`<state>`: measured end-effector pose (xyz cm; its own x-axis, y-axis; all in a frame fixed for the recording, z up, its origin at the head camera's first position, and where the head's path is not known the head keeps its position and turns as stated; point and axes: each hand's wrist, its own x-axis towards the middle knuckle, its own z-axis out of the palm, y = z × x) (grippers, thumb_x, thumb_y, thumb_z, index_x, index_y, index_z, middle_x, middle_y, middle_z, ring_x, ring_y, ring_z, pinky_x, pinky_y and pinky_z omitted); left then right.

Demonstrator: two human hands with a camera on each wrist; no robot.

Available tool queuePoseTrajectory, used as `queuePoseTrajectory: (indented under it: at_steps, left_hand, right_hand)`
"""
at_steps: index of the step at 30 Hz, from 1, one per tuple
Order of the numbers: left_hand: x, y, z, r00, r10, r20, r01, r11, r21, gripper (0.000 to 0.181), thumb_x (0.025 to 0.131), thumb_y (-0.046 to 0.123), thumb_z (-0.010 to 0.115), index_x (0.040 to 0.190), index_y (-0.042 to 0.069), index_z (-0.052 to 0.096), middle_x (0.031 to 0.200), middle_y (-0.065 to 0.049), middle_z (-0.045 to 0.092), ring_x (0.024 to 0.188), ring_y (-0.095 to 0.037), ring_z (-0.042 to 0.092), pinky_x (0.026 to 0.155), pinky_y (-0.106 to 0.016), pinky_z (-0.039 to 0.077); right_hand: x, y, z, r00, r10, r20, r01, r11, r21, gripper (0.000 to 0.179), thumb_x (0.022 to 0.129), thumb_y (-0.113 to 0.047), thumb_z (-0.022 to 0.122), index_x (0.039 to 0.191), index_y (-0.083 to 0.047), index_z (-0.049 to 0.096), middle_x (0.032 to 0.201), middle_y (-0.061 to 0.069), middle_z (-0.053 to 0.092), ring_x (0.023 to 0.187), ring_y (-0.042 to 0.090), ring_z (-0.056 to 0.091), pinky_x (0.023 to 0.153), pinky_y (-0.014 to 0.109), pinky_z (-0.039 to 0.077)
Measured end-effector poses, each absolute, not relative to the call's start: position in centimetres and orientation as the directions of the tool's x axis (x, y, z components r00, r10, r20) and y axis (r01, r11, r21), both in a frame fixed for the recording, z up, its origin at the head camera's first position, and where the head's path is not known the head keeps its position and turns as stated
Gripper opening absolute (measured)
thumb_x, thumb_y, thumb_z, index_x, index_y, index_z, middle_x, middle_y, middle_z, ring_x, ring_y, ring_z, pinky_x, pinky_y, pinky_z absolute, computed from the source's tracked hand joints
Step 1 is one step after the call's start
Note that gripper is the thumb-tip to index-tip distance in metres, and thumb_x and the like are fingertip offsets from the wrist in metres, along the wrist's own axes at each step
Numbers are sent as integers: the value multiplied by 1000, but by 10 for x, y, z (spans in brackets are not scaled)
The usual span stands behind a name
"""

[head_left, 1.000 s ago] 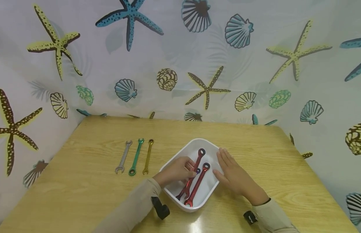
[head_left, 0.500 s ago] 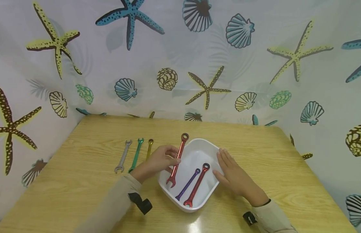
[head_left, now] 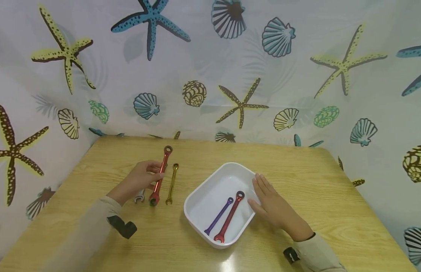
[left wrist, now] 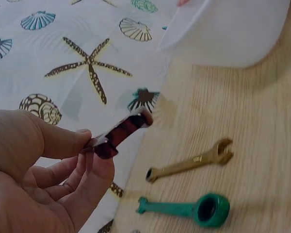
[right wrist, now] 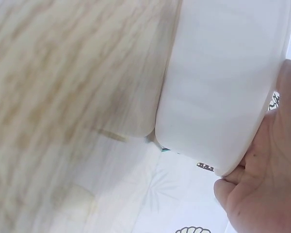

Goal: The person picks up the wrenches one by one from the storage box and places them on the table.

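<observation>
My left hand point(head_left: 142, 179) pinches a red ratcheting combination wrench point(head_left: 158, 187) between thumb and fingers, raised over the left part of the table. Beneath it, a green wrench point(left wrist: 174, 208) is almost wholly covered in the head view. A gold wrench point(head_left: 172, 184) lies just to the right, and the open end of a silver wrench point(head_left: 139, 197) peeks out below the hand. In the white box point(head_left: 188, 199) lie a purple wrench point(head_left: 218, 216) and a second red wrench point(head_left: 229, 218), side by side. My right hand point(head_left: 275, 207) rests on the box's right rim, fingers extended.
The wooden table point(head_left: 332, 211) runs back to a cloth point(head_left: 196, 56) printed with starfish and shells, which also hangs at both sides. Both forearms carry black straps with small mounts.
My left hand has lifted the red wrench out of the white box and carried it left, over the green wrench. My right hand has stayed at the box rim.
</observation>
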<state>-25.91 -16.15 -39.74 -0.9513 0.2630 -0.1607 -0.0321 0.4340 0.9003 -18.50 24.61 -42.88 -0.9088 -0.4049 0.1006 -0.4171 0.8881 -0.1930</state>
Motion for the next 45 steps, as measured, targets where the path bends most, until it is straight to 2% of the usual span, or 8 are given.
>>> queuePoseTrajectory:
  at_steps: [10,17,23,29,36,42,45]
  left_hand:
    - [-270,-216,-410,-962,205,-178,-37,548,836,40,96,7,55,129,-14,43,107,-24,55,80,-20,60,66,-37,57]
    - [-278,-233,-427,-957,194,-217,-64,588,806,41,95,4,54,128,-17,42,107,-27,58,83,-23,62,68,-39,57]
    - [-282,-239,-434,-967,181,-182,-16,664,748,38,91,2,59,120,-19,49,101,-27,62,82,-24,63,65,-32,54]
    - [-284,-240,-442,-976,150,-159,1,729,684,32,88,5,62,112,-15,56,90,-17,63,74,-20,59,61,-28,48]
    - [-286,-235,-442,-989,111,-99,35,823,567,29,86,7,65,104,-15,59,87,-20,65,71,-23,60,60,-32,48]
    - [-281,-230,-439,-989,88,-119,10,843,538,22,88,6,61,98,-14,59,64,-8,65,53,-16,59,52,-28,45]
    - [-280,-229,-439,-992,84,-97,23,860,510,20,88,7,62,94,-12,61,65,-9,64,55,-17,58,52,-29,45]
  right_hand:
    - [-182,245,-425,-903,-411,127,-429,881,-198,67,101,-36,43,146,10,25,155,25,17,144,40,13,113,51,20]
    - [-181,245,-424,-908,-404,116,-420,883,-208,67,101,-37,43,146,9,25,155,25,16,144,39,13,114,50,19]
    - [-182,245,-426,-908,-401,126,-419,882,-215,68,101,-38,43,146,9,25,155,25,17,144,39,13,113,50,20]
    - [-183,245,-427,-914,-392,103,-406,888,-218,69,101,-39,42,147,8,23,157,23,14,145,37,11,114,49,18]
    - [-184,246,-429,-919,-384,90,-395,894,-213,70,101,-41,41,148,6,22,157,21,12,145,36,10,115,48,18]
    - [-185,246,-430,-917,-387,95,-398,894,-205,70,100,-41,42,148,7,22,157,21,12,145,36,10,114,48,18]
    - [-185,246,-430,-918,-385,96,-397,895,-204,70,100,-41,42,147,7,22,157,21,13,145,36,10,115,48,18]
